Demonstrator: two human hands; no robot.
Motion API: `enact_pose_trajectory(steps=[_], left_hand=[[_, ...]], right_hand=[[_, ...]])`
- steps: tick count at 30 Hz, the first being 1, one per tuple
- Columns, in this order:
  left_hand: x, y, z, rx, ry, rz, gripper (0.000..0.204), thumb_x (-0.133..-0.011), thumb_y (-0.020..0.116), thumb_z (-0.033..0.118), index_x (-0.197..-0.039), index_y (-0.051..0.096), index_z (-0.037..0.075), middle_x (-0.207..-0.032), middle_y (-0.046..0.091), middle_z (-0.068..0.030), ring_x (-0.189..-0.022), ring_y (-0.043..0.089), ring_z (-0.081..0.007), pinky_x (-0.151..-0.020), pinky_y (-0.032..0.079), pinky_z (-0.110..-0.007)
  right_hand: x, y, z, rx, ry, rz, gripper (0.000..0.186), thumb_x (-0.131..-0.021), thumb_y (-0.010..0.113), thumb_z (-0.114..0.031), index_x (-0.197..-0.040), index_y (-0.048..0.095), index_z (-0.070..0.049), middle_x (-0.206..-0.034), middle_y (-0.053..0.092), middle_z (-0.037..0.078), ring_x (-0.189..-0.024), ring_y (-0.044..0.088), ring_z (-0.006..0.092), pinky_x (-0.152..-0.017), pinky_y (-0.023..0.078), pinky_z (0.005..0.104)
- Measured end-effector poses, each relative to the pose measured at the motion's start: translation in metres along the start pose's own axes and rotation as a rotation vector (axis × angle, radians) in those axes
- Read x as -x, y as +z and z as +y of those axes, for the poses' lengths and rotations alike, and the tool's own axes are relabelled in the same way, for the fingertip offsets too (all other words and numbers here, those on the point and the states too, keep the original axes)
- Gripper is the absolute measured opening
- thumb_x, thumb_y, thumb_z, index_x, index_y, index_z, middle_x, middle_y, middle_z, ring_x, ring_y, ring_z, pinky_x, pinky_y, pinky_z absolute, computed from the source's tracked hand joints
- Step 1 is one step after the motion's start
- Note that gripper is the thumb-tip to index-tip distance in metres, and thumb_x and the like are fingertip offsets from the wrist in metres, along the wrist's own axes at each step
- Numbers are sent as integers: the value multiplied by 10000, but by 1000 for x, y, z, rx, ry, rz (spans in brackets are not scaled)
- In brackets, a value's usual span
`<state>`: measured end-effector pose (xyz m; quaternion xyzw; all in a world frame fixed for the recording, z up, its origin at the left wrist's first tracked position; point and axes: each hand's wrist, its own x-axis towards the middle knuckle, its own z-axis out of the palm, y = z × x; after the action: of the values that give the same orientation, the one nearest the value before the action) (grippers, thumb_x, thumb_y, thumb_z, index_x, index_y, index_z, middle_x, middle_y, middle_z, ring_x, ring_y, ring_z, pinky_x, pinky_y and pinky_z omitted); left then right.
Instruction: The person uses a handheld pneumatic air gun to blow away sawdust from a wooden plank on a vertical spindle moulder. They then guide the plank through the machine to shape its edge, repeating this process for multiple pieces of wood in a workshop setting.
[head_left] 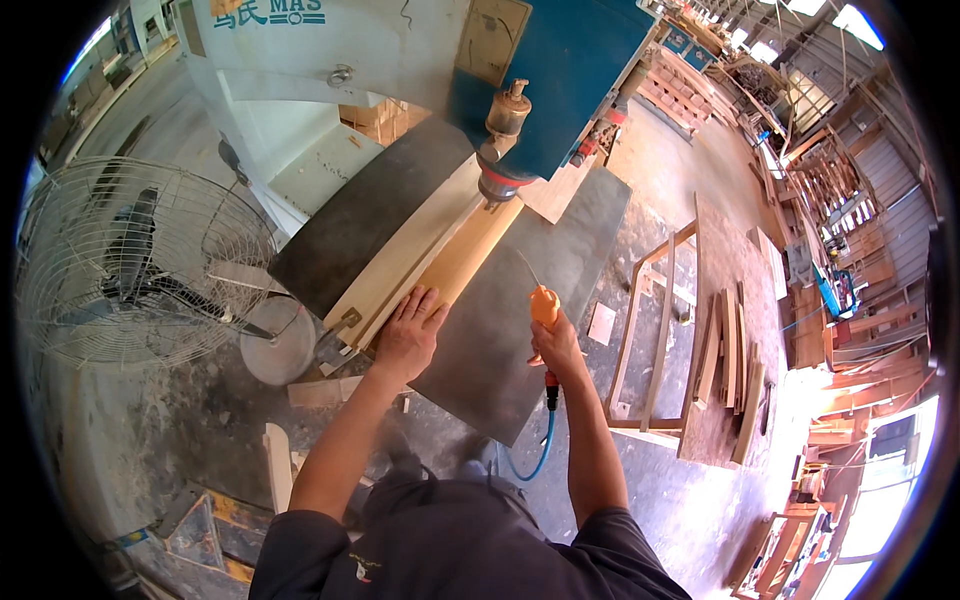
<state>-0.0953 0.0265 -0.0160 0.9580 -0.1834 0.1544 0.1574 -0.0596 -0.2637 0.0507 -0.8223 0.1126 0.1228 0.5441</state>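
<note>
My left hand (408, 335) lies with its fingers stretched over the near end of a smooth wooden workpiece (468, 250). That piece rests along a pale wooden fence (405, 245) on the dark metal table (490, 330) of a woodworking machine. Gripped in my right hand (560, 350) is an orange air blow gun (544, 305), its thin bent nozzle directed toward the workpiece. A blue air hose (541, 460) hangs from the gun's handle. The machine's spindle head (500, 183) stands over the far end of the workpiece.
A caged floor fan (140, 260) stands at the left, its round base (278, 340) near the machine. To the right is a wooden workbench (725, 260) bearing several wood strips (728, 350). Offcuts (325, 391) lie by the table's near left, with a yellow-edged frame (215, 535) lower left.
</note>
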Motion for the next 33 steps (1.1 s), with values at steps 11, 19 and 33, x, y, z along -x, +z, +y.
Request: enact_pose_trajectory(steps=[11,19,33], left_hand=[[69,-48,8,-11,2,-35,533,-919,632,117,-1448,588,64,-1566,508,-180,-1495,421,-377,-1258,305,-507],[119,-80,10,-149,-8,-156,654,-837,645,117,-1487,569,114,-1598,484,-131,-1480,418,-389,-1200,337,-575],[4,-61,8,-282,-392,30,221,-908,744,194,-1017,648,27,-1085,656,-181,-1122,617,-388,-967,520,-497]], right_hand=[[51,0,15,-91,-15,-112,314,-993,622,-187,-1167,520,54,-849,703,136,-704,711,203,-616,602,339],[99,-5,36,-223,103,-260,398,-985,642,-93,-1318,448,6,-995,665,124,-890,721,209,-675,662,363],[190,-142,147,-328,171,94,513,-984,602,-77,-1470,441,-45,-993,641,90,-863,705,190,-639,657,350]])
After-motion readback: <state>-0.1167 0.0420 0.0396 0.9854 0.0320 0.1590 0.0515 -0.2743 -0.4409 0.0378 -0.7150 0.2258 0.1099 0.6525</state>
